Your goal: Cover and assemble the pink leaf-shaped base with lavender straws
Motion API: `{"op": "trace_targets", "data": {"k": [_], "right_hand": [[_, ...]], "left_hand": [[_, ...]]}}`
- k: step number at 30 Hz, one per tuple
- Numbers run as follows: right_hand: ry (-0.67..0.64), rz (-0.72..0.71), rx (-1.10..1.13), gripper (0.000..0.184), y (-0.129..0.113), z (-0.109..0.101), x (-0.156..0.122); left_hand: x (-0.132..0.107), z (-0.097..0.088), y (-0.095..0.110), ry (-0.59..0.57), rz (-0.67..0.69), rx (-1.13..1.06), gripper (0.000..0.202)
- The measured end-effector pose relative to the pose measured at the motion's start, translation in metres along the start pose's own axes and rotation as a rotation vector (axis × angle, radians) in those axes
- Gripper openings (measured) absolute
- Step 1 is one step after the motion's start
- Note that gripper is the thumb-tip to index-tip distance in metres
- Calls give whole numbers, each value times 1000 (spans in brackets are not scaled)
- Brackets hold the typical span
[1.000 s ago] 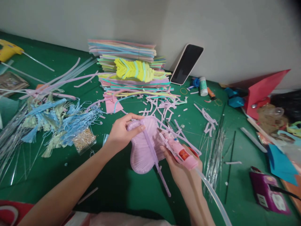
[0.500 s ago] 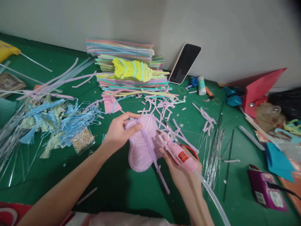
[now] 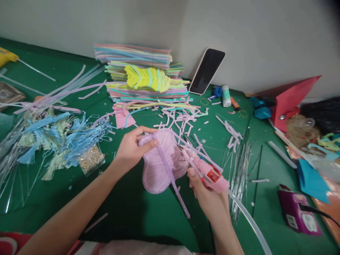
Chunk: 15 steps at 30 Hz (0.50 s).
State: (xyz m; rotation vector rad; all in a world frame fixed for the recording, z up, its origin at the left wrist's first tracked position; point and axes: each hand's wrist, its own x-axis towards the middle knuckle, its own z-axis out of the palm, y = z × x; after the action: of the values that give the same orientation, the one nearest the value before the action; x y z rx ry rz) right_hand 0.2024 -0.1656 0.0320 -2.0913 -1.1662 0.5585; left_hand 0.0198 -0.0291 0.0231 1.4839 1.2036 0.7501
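A lilac butterfly-like shape of pipe cleaners is pinched at its upper left edge by my left hand, thumb on top. Down its middle runs a thicker lilac pipe-cleaner strip, its lower end sticking out past the shape. In the fist of my right hand is a pink hot glue gun, with a clear glue stick trailing from its back. Its metal nozzle points at the right side of the lilac shape; whether it touches cannot be told.
Pipe-cleaner bundles lie at the back beside a leaning phone. Lilac offcuts are scattered in front. Blue tassels and a bag of beads lie left; a purple box with a cable sits right.
My right hand and the glue gun have shifted slightly right and tilted, and the nozzle now shows. The left hand keeps its hold on the lilac shape; the whole view has drifted a little.
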Motion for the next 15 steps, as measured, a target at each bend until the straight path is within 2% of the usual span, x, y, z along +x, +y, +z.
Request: {"op": "trace_targets", "data": {"k": [3,9,15], "right_hand": [[-80,18,0,45,-3,0,5],[-71,62,23,38,-10,4,9],[-72,61,-5,43,-12,3,11]], "left_hand": [[0,1,0,-2,-9,-11,34],[0,1,1,-3,-12,-15,35],[0,1,0,0,-3,-18,36]]}}
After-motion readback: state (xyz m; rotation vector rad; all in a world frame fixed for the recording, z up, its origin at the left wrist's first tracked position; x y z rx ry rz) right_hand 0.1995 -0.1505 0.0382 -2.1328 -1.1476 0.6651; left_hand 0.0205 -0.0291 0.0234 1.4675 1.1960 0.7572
